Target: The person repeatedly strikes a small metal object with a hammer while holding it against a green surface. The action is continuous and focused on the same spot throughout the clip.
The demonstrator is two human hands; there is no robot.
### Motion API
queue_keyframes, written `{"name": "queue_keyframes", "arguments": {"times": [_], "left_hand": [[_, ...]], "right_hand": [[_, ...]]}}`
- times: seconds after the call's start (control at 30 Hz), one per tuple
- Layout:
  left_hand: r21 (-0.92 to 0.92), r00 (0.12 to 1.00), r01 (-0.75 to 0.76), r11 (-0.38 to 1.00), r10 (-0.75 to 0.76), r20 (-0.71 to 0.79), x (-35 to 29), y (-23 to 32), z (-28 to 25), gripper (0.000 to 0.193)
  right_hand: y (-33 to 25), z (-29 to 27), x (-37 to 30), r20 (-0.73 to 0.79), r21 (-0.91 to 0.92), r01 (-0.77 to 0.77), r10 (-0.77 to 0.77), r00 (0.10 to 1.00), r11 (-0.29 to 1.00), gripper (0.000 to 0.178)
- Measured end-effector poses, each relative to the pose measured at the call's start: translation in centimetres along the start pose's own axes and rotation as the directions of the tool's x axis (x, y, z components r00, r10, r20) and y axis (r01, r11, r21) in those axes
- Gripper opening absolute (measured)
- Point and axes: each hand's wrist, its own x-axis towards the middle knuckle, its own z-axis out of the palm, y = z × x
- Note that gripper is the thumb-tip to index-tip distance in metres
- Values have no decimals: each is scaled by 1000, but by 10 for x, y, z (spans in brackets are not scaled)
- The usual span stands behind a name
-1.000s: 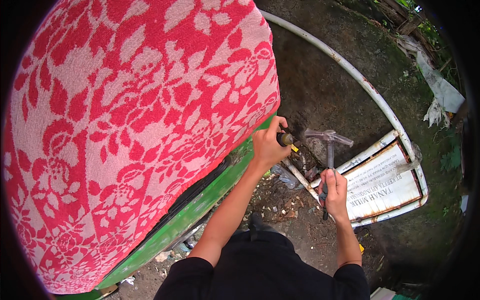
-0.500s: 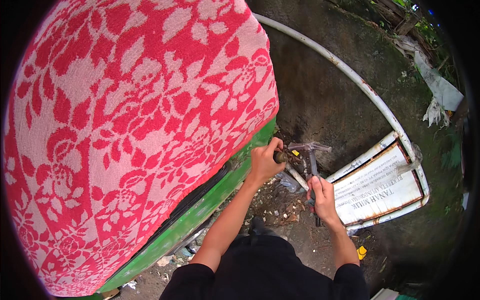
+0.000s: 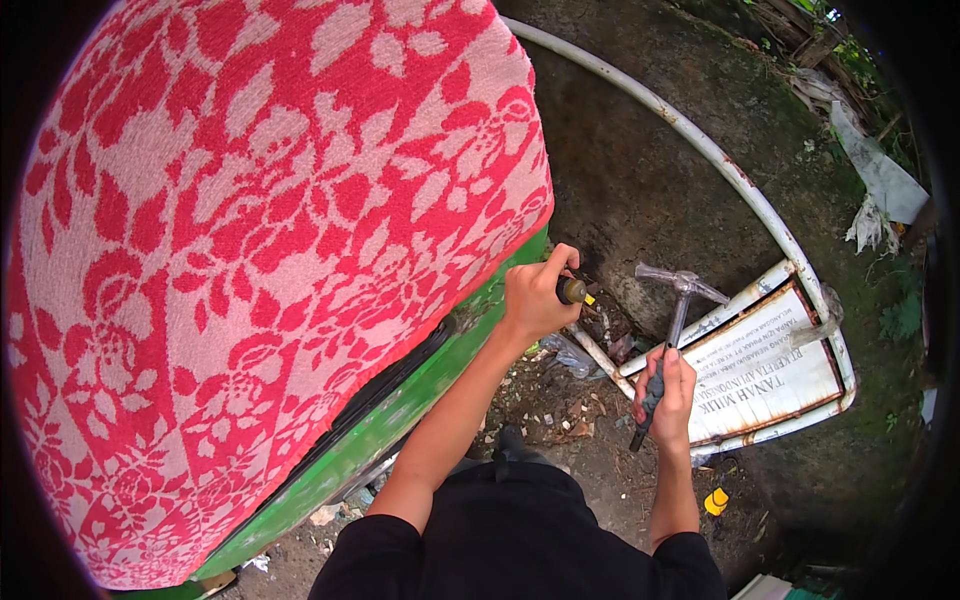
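Left hand [image 3: 534, 302] was curled round a rounded olive-brown tool handle [image 3: 572, 291]; at its four o'clock, right hand [image 3: 673, 400] gripped a grey metal hammer [image 3: 678, 318]. Imo one off-line swing could've bashed the left.

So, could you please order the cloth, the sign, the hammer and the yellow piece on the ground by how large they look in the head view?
1. Cloth
2. Sign
3. Hammer, in the right hand
4. Yellow piece
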Motion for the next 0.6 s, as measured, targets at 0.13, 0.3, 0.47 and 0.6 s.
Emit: {"name": "queue_keyframes", "arguments": {"times": [0.13, 0.3, 0.47, 0.6], "left_hand": [[7, 1000, -1, 1000, 1, 17, 0, -1, 1, 38], [-30, 1000, -16, 999, 15, -18, -1, -2, 2, 38], [-21, 995, -38, 999, 36, -88, -4, -6, 2, 38], [-32, 994, 14, 999, -17, -104, -2, -5, 4, 38]], "right_hand": [[1, -1, -1, 12, 14, -8, 8, 1000, 1000, 44], [-6, 0, -4, 10, 18, 2, -2, 1000, 1000, 43], [-24, -6, -12, 38, -90, 68, -64, 997, 994, 47], [-11, -3, -15, -9, -128, 289, -293, 956, 949, 50]]}}
